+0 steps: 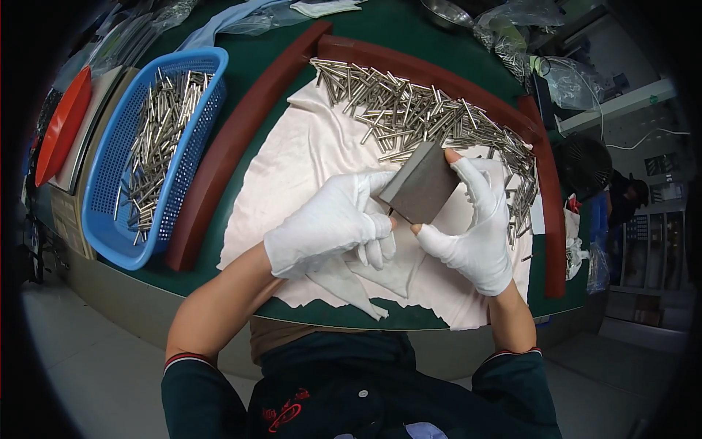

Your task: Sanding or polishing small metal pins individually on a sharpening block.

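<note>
A grey rectangular block (428, 183), like a sanding block, is tilted above the pale cloth. My right hand (479, 227), in a white glove with bare fingertips, is closed on it, gripping its right side and lower edge. Against the block's left edge is my gloved left hand (333, 219), its fingers curled closed. The thin dark end of what looks like a metal pin (392, 212) shows at the left fingertips; the glove hides most of it. Many loose metal pins (417, 102) lie heaped on the far side of the cloth (270, 183), beyond both hands.
Dark red wooden rails (241, 154) frame the cloth on the green table (256, 55). A blue perforated basket (117, 252) at left holds more pins, beside a red tray (66, 128). Plastic bags (578, 84) and a black fan (585, 161) are at right. Another person (625, 194) is farther off.
</note>
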`<act>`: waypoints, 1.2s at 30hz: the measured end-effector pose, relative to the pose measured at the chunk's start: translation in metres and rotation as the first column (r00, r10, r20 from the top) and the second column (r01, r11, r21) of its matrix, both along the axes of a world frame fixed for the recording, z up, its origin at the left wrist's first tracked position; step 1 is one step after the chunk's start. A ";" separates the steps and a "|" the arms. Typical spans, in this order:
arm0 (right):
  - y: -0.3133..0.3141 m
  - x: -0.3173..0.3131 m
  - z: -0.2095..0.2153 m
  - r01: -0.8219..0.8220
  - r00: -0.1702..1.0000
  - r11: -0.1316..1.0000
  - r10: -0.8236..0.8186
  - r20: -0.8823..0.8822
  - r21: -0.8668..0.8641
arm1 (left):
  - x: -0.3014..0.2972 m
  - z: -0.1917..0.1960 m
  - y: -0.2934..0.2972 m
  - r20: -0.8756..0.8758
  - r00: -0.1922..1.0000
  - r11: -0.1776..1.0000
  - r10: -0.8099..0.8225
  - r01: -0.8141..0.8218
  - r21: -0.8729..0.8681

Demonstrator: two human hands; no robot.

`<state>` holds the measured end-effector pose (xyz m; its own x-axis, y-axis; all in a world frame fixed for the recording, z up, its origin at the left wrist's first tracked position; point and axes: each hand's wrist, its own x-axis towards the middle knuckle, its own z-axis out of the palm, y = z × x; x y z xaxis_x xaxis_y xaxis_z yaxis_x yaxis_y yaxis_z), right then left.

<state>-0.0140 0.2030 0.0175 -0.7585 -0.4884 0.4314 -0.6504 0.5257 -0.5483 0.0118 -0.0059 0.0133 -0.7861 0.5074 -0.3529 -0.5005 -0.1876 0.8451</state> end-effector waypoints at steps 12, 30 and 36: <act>-0.002 0.005 -0.004 0.117 0.992 0.991 -0.113 -0.055 0.070 | -0.003 0.005 0.004 -0.010 1.000 0.998 0.027 -0.027 -0.055; -0.008 0.012 -0.014 0.153 0.954 0.985 -0.168 -0.249 -0.079 | 0.003 0.005 0.011 -0.050 0.984 0.983 0.172 -0.167 0.080; -0.007 0.011 -0.014 0.185 0.919 0.982 -0.166 -0.359 0.021 | 0.001 0.004 0.011 -0.041 0.985 0.984 0.165 -0.162 0.077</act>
<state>-0.0027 0.1963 0.0031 -0.6368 -0.3914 0.6643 -0.6913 0.6715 -0.2670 0.0128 0.0052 0.0171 -0.8753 0.3938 -0.2807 -0.4184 -0.3256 0.8479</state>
